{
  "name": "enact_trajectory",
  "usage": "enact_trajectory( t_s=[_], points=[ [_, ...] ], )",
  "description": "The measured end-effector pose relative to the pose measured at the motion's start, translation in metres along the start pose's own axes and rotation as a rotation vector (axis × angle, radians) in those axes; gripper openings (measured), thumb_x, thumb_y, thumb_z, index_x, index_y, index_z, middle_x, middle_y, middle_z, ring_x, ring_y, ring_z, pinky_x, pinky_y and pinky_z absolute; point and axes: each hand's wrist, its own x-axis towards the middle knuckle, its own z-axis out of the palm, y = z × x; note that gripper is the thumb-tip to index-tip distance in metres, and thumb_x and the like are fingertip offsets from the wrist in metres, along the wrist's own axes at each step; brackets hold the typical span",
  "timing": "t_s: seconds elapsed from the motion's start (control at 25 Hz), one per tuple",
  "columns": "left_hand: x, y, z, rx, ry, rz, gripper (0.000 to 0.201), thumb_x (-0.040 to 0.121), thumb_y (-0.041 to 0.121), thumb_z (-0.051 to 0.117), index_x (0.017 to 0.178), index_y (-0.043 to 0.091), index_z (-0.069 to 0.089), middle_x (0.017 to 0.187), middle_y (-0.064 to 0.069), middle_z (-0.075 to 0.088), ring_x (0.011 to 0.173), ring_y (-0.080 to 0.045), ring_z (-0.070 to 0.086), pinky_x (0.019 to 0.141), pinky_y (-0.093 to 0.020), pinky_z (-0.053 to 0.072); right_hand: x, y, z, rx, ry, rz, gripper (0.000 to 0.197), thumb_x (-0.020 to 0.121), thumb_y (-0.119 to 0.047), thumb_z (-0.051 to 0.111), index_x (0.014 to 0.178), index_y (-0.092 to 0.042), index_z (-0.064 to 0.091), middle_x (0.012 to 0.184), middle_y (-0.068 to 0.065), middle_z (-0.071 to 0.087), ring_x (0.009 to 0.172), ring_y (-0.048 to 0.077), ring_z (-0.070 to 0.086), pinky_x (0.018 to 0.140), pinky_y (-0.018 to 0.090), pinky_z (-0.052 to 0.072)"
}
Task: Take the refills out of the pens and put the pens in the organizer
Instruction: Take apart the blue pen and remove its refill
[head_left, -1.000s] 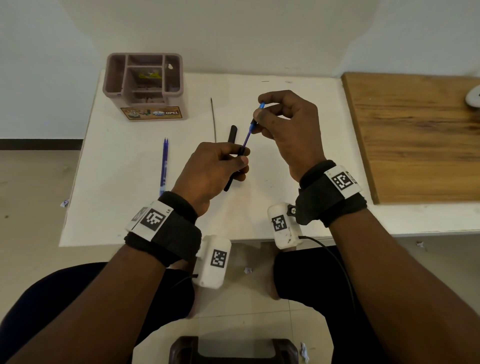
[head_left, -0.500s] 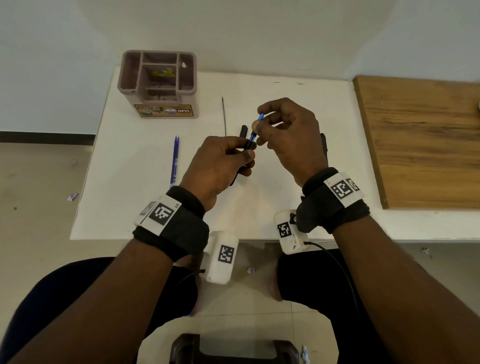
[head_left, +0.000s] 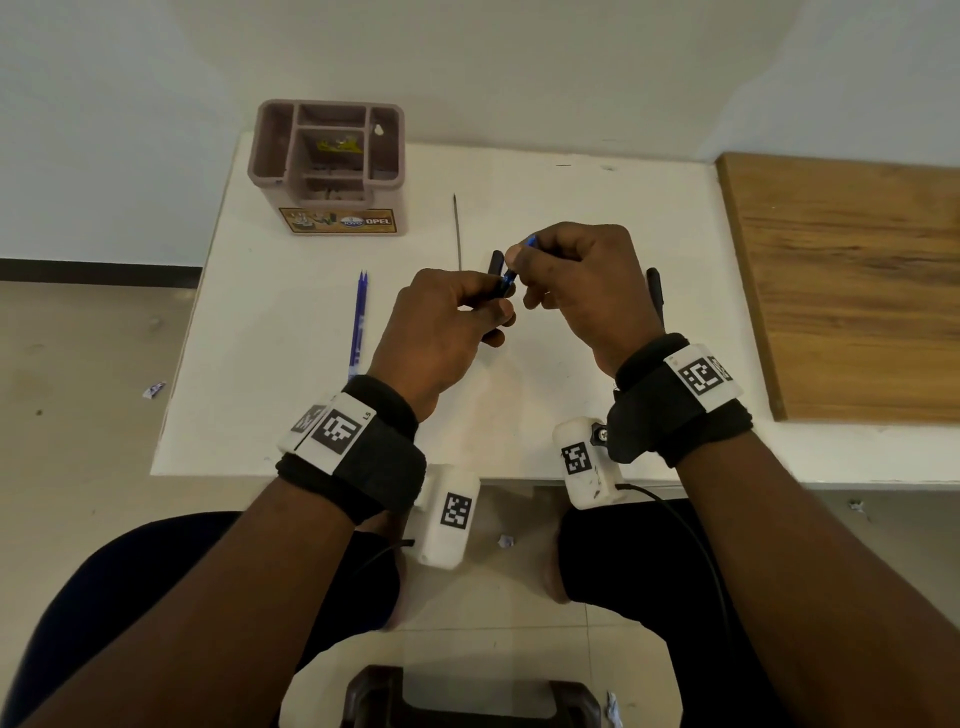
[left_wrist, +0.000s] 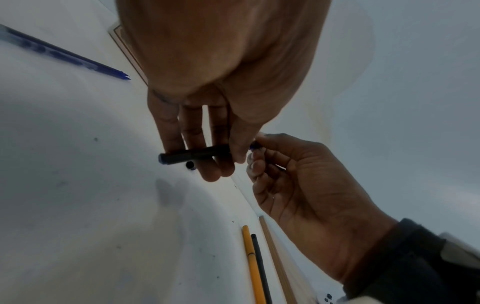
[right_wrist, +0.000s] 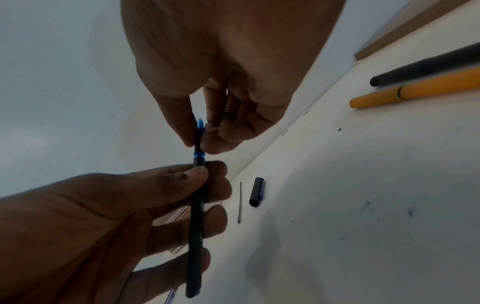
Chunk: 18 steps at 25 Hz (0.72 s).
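Over the white table, my left hand grips a black pen barrel. My right hand pinches the blue tip piece that sticks out of the barrel's front end. The two hands nearly touch. A black cap and a thin dark refill lie on the table just beyond them. The brown organizer stands at the far left of the table. A pair of blue refills lies to the left of my left hand.
A black pen and a yellow pen lie side by side right of my right hand. A wooden board covers the table's right part. A dark stool stands on the floor between my knees.
My right hand has moved down toward my left hand. The blue length showing between the hands has shrunk to a short stub at the barrel's mouth.
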Motion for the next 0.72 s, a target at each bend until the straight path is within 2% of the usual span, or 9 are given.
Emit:
enact_trajectory(
  t_s=[0.12,0.24,0.32,0.4,0.48,0.52,0.6,0.68,0.72],
  points=[
    [0.000,-0.002,0.003,0.039,-0.005,0.030,0.030,0.099,0.021,0.064,0.128,0.017,0.070,0.107,-0.002,0.077,0.087,-0.014,0.076,0.094,-0.030,0.056,0.002,0.003,0.001,-0.064,0.026,0.013,0.034,0.092,-0.031,0.076,0.076,-0.001,0.068,0.059,0.000,0.058,0.053,0.015,0.056,0.060,0.033,0.053],
    [0.000,-0.002,0.006,0.056,-0.023,0.023,0.029,0.100,0.023,0.063,0.128,0.018,0.070,0.105,0.001,0.076,0.086,-0.010,0.075,0.091,-0.027,0.054,0.003,0.003,0.002,-0.093,0.038,0.046,0.045,0.090,-0.037,0.078,0.065,-0.008,0.055,0.055,-0.001,0.046,0.051,0.016,0.047,0.059,0.032,0.045],
    [0.000,0.000,0.008,0.038,-0.033,0.005,0.029,0.100,0.022,0.062,0.128,0.018,0.069,0.104,0.001,0.076,0.086,-0.011,0.075,0.086,-0.022,0.053,0.001,-0.002,-0.002,-0.091,0.025,0.128,0.049,0.090,-0.052,0.074,0.066,-0.013,0.055,0.058,-0.003,0.053,0.050,0.015,0.056,0.059,0.029,0.047],
    [0.001,0.000,0.009,0.017,-0.033,-0.009,0.029,0.101,0.020,0.061,0.128,0.016,0.069,0.105,0.001,0.076,0.087,-0.012,0.076,0.080,-0.016,0.050,0.000,-0.005,-0.007,-0.041,0.000,0.215,0.044,0.093,-0.060,0.065,0.083,-0.018,0.066,0.073,-0.003,0.067,0.057,0.013,0.064,0.063,0.029,0.049],
    [0.002,0.001,0.009,0.017,-0.033,-0.013,0.029,0.101,0.020,0.060,0.128,0.016,0.069,0.105,0.000,0.076,0.087,-0.013,0.075,0.079,-0.016,0.050,-0.002,-0.005,-0.014,0.049,-0.054,0.194,0.027,0.098,-0.046,0.065,0.104,-0.021,0.075,0.090,-0.003,0.074,0.066,0.011,0.067,0.065,0.029,0.052],
    [0.002,0.001,0.010,0.019,-0.034,-0.009,0.029,0.101,0.019,0.061,0.128,0.015,0.069,0.104,0.000,0.076,0.087,-0.013,0.075,0.082,-0.019,0.052,-0.003,-0.004,-0.016,0.063,-0.073,0.155,0.020,0.099,-0.035,0.065,0.108,-0.021,0.077,0.091,-0.005,0.076,0.068,0.009,0.066,0.065,0.028,0.053],
    [0.002,0.000,0.010,0.022,-0.035,-0.002,0.029,0.101,0.019,0.061,0.128,0.015,0.070,0.103,0.000,0.076,0.086,-0.014,0.076,0.089,-0.025,0.055,-0.003,-0.002,-0.016,0.036,-0.065,0.094,0.015,0.099,-0.025,0.067,0.101,-0.016,0.079,0.081,-0.008,0.074,0.065,0.005,0.064,0.062,0.024,0.052],
    [0.001,-0.001,0.010,0.018,-0.036,0.004,0.028,0.100,0.019,0.062,0.127,0.015,0.071,0.102,-0.001,0.077,0.086,-0.014,0.076,0.091,-0.028,0.056,-0.001,0.000,-0.013,-0.010,-0.026,0.075,0.024,0.096,-0.029,0.072,0.087,-0.007,0.075,0.069,-0.003,0.066,0.059,0.007,0.059,0.061,0.025,0.052],
    [0.000,-0.001,0.010,0.015,-0.040,0.007,0.028,0.100,0.019,0.062,0.126,0.015,0.071,0.102,-0.001,0.077,0.086,-0.015,0.076,0.092,-0.029,0.056,0.001,0.002,-0.011,-0.028,-0.005,0.078,0.034,0.093,-0.034,0.075,0.082,-0.002,0.071,0.067,0.002,0.062,0.058,0.010,0.056,0.062,0.030,0.052]
  ],
)
